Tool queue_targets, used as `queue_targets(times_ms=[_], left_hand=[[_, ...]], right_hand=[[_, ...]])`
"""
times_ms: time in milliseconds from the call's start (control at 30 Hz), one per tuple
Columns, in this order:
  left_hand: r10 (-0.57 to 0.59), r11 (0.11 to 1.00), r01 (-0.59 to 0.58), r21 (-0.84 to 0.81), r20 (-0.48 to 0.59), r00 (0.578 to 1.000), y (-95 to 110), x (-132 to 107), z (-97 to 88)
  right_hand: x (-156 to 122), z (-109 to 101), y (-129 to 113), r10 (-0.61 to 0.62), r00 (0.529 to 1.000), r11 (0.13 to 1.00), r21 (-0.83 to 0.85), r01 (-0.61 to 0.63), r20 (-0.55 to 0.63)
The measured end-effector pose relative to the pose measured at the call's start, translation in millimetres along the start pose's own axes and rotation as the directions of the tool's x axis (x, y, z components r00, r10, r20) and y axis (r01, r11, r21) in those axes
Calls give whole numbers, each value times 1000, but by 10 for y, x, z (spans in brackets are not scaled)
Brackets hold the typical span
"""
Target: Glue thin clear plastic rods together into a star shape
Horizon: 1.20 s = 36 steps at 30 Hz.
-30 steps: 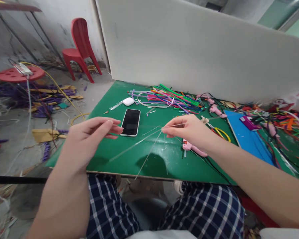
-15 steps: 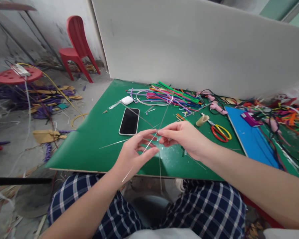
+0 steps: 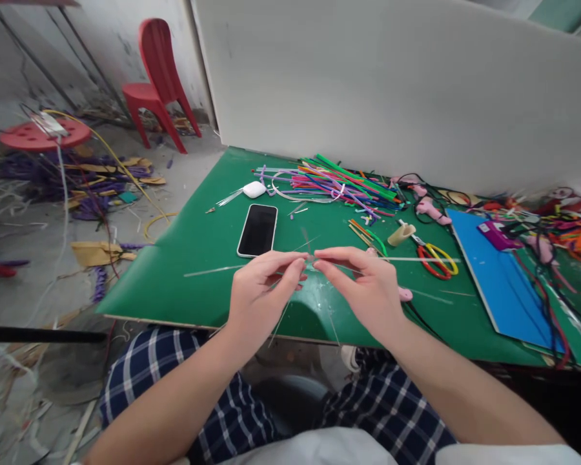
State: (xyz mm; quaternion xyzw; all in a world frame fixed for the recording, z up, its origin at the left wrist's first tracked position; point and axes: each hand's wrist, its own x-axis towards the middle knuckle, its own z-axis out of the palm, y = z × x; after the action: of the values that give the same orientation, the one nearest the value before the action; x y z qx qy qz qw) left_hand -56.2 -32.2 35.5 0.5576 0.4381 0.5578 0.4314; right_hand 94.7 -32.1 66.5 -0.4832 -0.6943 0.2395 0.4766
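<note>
Thin, pale translucent strips (image 3: 213,270) cross between my fingertips and fan out several ways over the green table. My left hand (image 3: 264,287) pinches them with thumb and forefinger close to the crossing point. Facing it, my right hand (image 3: 370,284) also has thumb and fingers pressed together on the strips, its tips almost touching the left ones. One pale strip (image 3: 416,259) runs out to the right from behind my right hand. The exact join is too small to make out. A pink glue gun tip (image 3: 405,294) shows just behind my right wrist.
A phone (image 3: 257,230) and a white case (image 3: 254,189) lie on the green table (image 3: 174,290). Colourful pipe cleaners (image 3: 339,184) are heaped behind. On the right are scissors (image 3: 436,259), a beige holder (image 3: 401,234), a blue board (image 3: 498,284) and a purple box (image 3: 498,236).
My left hand's spread fingers have closed into a pinch on the strips. My right hand has turned to face it, and the strips have swung to new angles.
</note>
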Motion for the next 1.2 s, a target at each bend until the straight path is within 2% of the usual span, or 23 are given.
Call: queue_targets(times_ms=[133, 233, 333, 467, 567, 633, 667, 833, 967, 1200], left_hand=[[33, 999, -33, 22, 26, 999, -23, -7, 4], [-6, 1000, 6, -12, 26, 1000, -24, -6, -5], [-29, 999, 29, -16, 18, 999, -18, 2, -14], [-87, 993, 91, -71, 53, 995, -21, 6, -2], [-136, 981, 151, -118, 123, 983, -23, -1, 21], [-168, 972, 190, -135, 158, 973, -21, -6, 38], [-183, 968, 208, -140, 174, 968, -20, -7, 45], [-217, 956, 252, -147, 219, 951, -24, 7, 59], [-208, 957, 247, -152, 233, 950, -29, 14, 53], [-202, 951, 251, -179, 253, 946, -11, 13, 57]], right_hand=[[-50, 77, 16, -27, 999, 1000, -11, 27, -45], [-89, 31, 69, 18, 999, 998, 56, -20, 39], [-127, -177, 166, 36, 978, 999, 31, -44, 205], [-108, -580, 210, -23, 992, 999, -46, 29, 125], [-25, -747, 96, -96, 944, 986, -98, 133, 316], [42, -741, 2, -149, 895, 969, -117, 216, 420], [72, -712, -35, -174, 884, 963, -115, 246, 434], [142, -544, -74, -369, 844, 906, -54, 421, 389], [131, -517, -49, -407, 828, 880, -79, 469, 385], [109, -472, -21, -480, 828, 839, -126, 530, 290]])
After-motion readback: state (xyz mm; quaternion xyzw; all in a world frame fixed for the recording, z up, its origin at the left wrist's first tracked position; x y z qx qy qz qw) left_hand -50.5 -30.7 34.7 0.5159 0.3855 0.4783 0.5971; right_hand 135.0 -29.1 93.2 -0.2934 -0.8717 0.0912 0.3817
